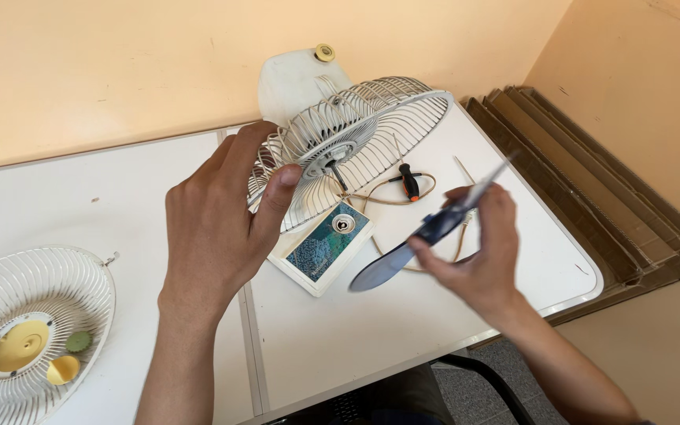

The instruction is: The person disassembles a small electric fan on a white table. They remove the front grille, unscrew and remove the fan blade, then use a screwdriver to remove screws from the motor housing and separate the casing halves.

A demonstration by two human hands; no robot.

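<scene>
Head view: left hand gripping the rim of the rear fan guard, thumb pressed on the wire ribs near the hub, other fingers wrapped over the far left edge, so clamped on the cage. Guard tilted up, concave side facing near-right, motor shaft poking out of the centre. Fan body behind it, white, with a yellowish knob at the far top. Fan base flat on the white table, just below the guard, blue-green patterned panel with a round dial. Right hand to the right, fingers pinched together on the translucent blue fan blade (motion-blurred, exact shape hard to read), held in the air near the guard, not touching it. Screwdriver with orange-black handle lying on the table between guard and right hand, beside a loose beige cord. Front guard at near left, lying face down, holding a yellow centre cap, a green cap and a small yellow piece. Stacked cardboard past the table's right edge.
</scene>
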